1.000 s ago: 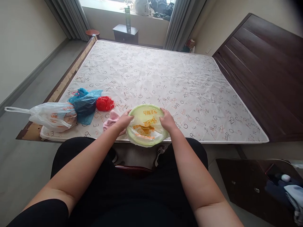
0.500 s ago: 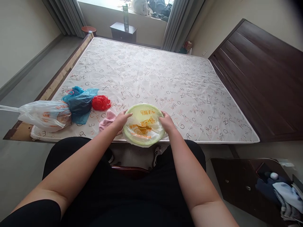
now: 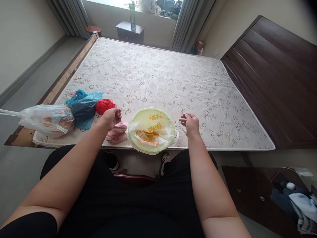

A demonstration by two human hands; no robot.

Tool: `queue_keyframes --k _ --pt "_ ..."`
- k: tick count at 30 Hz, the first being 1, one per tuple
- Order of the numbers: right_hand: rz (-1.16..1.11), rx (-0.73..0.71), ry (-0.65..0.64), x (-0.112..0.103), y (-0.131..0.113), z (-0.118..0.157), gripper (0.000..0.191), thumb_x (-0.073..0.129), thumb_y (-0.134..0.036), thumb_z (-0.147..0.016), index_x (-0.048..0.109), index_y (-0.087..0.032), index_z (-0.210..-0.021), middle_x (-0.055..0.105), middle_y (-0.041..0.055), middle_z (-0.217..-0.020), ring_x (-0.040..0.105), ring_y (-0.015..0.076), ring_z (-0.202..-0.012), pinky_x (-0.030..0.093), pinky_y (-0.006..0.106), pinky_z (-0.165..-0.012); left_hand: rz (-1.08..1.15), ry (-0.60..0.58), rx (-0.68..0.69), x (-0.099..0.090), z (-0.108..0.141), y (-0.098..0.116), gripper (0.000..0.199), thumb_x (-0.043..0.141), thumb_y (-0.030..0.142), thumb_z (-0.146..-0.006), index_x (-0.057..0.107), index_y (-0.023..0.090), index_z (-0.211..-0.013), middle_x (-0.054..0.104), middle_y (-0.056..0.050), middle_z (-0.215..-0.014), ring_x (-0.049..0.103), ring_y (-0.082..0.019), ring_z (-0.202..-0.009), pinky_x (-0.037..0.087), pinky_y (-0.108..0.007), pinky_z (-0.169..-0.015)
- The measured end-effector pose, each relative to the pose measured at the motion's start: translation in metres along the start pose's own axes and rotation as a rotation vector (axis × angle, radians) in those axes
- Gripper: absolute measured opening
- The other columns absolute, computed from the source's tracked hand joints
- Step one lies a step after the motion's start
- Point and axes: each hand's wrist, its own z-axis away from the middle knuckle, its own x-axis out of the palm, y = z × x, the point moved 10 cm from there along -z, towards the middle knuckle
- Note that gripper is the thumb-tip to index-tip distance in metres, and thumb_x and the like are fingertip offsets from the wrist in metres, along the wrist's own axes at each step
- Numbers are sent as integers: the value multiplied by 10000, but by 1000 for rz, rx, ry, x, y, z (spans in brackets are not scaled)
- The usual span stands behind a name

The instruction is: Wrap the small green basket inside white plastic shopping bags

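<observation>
The fingers (image 3: 119,114) of the left hand (image 3: 110,119) curl loosely, gripping nothing I can see, just above a crumpled pink cloth (image 3: 116,134). Those of the right hand (image 3: 190,125) hang slightly apart and empty over the white letter-printed mattress (image 3: 160,76). Between the hands, touched by neither, a round pale green plate (image 3: 151,130) with orange print lies at the mattress's near edge, covered by thin clear plastic (image 3: 176,136) that bunches at its rim. Farther left sit a red plastic bag (image 3: 105,106), a crumpled blue plastic bag (image 3: 84,110) and a white printed carrier bag (image 3: 47,120).
</observation>
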Motion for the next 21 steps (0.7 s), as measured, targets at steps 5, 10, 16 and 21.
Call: queue_keyframes --k 5,10,16,21 --pt "28 -45 -7 2 -3 4 83 618 -292 -833 616 -213 -808 545 -55 -672 536 82 -530 523 220 -554 54 -76 0 7 -2 1 198 641 155 -750 464 206 -678 351 68 -523 313 -83 -440 286 -194 -407" --pt "58 -35 -20 6 -4 4 62 589 -266 -824 615 -214 -804 532 -56 -664 521 80 -528 508 209 -538 22 -64 13 8 -2 1 192 630 158 -753 462 208 -673 392 54 -527 340 -91 -455 316 -211 -434" --pt "94 -55 -64 16 -4 5 87 590 -294 -840 621 -213 -830 566 -42 -703 553 87 -547 516 222 -562 -48 -20 42 4 -6 -3 162 652 187 -725 504 199 -659 455 25 -557 396 -104 -486 334 -226 -459" --pt "125 -60 -72 18 -6 8 109 563 -296 -859 632 -211 -849 598 -28 -752 567 94 -570 519 243 -600 -178 15 109 9 5 -3 128 698 245 -737 592 191 -784 607 -25 -726 575 -149 -649 455 -245 -581"
